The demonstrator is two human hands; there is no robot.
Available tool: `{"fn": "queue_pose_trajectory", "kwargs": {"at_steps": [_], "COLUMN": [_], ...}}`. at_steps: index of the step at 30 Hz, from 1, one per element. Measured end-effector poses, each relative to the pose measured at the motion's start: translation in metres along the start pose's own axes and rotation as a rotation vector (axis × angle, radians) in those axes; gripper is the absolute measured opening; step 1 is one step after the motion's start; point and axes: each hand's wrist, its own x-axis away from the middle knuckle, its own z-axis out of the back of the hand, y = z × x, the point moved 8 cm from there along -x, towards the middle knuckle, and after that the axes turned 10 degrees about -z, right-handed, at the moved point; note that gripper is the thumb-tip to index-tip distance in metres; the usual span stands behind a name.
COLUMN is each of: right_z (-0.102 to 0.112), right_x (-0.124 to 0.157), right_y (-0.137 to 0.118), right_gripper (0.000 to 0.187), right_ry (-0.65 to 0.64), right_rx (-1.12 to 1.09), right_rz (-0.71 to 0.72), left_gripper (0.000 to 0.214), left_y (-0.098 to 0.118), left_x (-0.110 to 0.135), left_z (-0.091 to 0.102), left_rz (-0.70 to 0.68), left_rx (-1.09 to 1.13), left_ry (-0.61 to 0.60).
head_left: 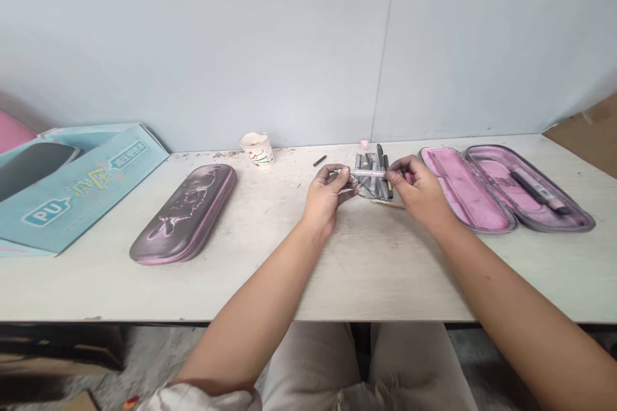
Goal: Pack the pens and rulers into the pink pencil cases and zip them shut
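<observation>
A plain pale blue-grey wall (193, 45) is seen along the far side, divided by a thin vertical seam (382, 64) right of centre. A worn whitish table (366, 270) is set against it. Grey floor (144, 353) is glimpsed below the near edge, under soft, even light.

Glossy plastic pen (369, 173), matt scuffed wood tabletop (270, 257), paper cup (257, 148)

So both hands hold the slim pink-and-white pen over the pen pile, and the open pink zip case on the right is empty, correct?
Not empty: the head view shows a dark marker with a pale cap lying in the right half of the open pink zip case. The rest holds: left hand and right hand grip the slim pink-and-white pen over the pile of dark pens.
</observation>
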Motion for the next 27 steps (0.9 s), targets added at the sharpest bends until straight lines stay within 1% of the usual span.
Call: {"fn": "queue_pose_trajectory", "kwargs": {"at_steps": [1, 2, 4, 6, 8, 9, 10, 12, 14, 18, 21, 22, 24, 27], "right_z": [0.002, 0.002, -0.003, -0.009, -0.01, -0.009, -0.008, -0.01, -0.014, -0.014, -0.02, -0.02, -0.013, 0.003], "right_x": [-0.001, -0.001, -0.003, -0.003, -0.004, -0.005, -0.005, -0.006, -0.005, -0.003, 0.0, -0.001, -0.004, -0.007], "right_y": [-0.001, 0.0, 0.007, 0.014, 0.014, 0.013, 0.014, 0.018, 0.023, 0.022, 0.026, 0.027, 0.025, 0.012], "right_gripper": [0.023, 0.025, 0.027, 0.029, 0.026, 0.024, 0.026, 0.032, 0.031, 0.031, 0.033, 0.032, 0.028, 0.021], "right_ry": [0.016, 0.002, -0.084, -0.163, -0.176, -0.169, -0.167, -0.214, -0.269, -0.28, -0.362, -0.369, -0.309, -0.15], "right_rx": [-0.024, -0.053, -0.095, -0.073, -0.047, -0.063, -0.104, -0.197, -0.22, -0.246, -0.287, -0.27, -0.18, 0.024], "right_rz": [0.019, 0.017, -0.048, -0.108, -0.095, -0.079, -0.079, -0.142, -0.215, -0.242, -0.327, -0.329, -0.253, -0.051], "left_gripper": [0.02, 0.02, 0.02, 0.02, 0.02, 0.02, 0.021, 0.022, 0.023, 0.024, 0.025, 0.025, 0.025, 0.026], "left_y": [-0.001, -0.003, -0.004, -0.005, -0.006, -0.006, -0.006, -0.005, -0.005, -0.005, -0.007, -0.007, -0.009, -0.006], "left_x": [0.0, 0.0, -0.001, -0.001, -0.001, -0.001, -0.001, -0.001, 0.0, 0.001, 0.0, 0.0, -0.001, -0.001], "left_z": [0.0, 0.001, 0.002, 0.002, 0.003, 0.003, 0.003, 0.003, 0.002, 0.002, 0.002, 0.002, 0.001, -0.003], "left_rz": [0.01, 0.018, 0.026, 0.029, 0.029, 0.028, 0.028, 0.03, 0.035, 0.038, 0.039, 0.044, 0.053, 0.035], "left_rx": [-0.007, -0.009, -0.009, -0.014, -0.021, -0.024, -0.026, -0.031, -0.037, -0.052, -0.047, -0.045, -0.044, -0.033], "left_ry": [-0.003, -0.005, -0.007, -0.011, -0.011, -0.01, -0.008, -0.007, -0.014, -0.02, -0.018, -0.021, -0.032, -0.052]}}
